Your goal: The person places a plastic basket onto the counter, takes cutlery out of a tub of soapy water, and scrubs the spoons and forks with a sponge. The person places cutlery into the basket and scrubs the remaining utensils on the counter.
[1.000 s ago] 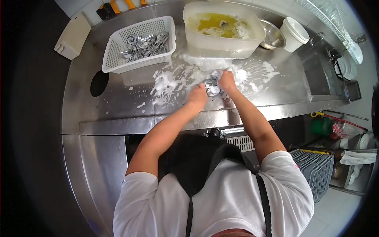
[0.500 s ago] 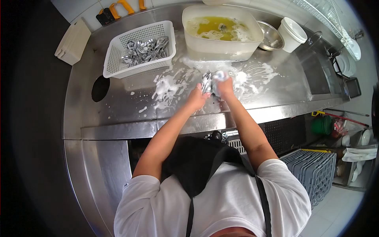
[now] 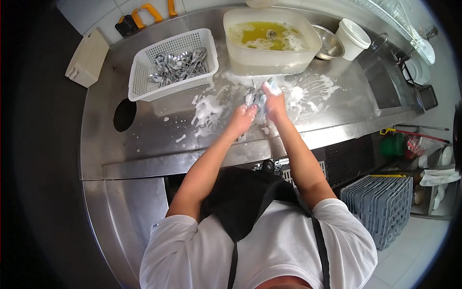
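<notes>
A perforated white basket [image 3: 143,72] holds loose cutlery [image 3: 180,66]. To its right, over the steel counter [image 3: 156,137], the left hand [image 3: 242,119] clamps a cutlery bundle [image 3: 250,96] — just beside it, the right hand's [image 3: 275,105] fingers close on a foamy pad or cloth [image 3: 273,85].

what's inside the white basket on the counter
The white basket holds a jumbled heap of shiny metal cutlery. Pieces deeper in the heap, and the basket floor directly beneath it, are covered and can't be seen.
</notes>
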Action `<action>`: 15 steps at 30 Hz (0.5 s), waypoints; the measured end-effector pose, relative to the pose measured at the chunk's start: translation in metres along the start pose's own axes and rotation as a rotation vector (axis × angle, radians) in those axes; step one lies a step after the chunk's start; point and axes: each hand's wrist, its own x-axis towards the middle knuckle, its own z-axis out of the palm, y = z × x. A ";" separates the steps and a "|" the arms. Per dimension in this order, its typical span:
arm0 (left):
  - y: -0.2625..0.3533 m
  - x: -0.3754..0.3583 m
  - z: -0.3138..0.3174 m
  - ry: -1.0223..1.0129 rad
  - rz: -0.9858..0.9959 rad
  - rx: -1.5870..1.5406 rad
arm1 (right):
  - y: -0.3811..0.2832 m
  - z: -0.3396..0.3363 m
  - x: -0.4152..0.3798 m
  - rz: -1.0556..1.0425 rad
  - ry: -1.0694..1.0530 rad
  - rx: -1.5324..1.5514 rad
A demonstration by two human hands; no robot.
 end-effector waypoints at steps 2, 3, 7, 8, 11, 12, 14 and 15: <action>0.009 -0.012 -0.006 -0.041 0.047 -0.149 | -0.028 -0.006 0.007 0.126 0.094 0.178; 0.013 -0.016 -0.012 -0.066 0.093 -0.213 | -0.022 -0.020 0.021 0.171 0.022 0.278; 0.020 -0.016 -0.028 -0.104 0.152 -0.318 | -0.039 0.002 -0.034 0.240 -0.466 0.193; 0.016 -0.014 -0.030 -0.071 0.114 -0.300 | -0.042 0.015 -0.051 0.243 -0.578 0.081; 0.001 -0.010 -0.032 0.087 0.066 -0.264 | -0.011 0.031 -0.050 0.171 -0.274 0.056; -0.001 -0.014 -0.034 0.127 0.059 -0.123 | -0.007 0.034 -0.051 0.187 -0.225 0.036; -0.003 -0.019 -0.038 0.203 0.044 0.161 | -0.006 0.037 -0.048 0.217 -0.123 -0.004; 0.012 -0.029 -0.043 0.161 -0.008 0.315 | -0.009 0.038 -0.042 0.234 -0.079 0.096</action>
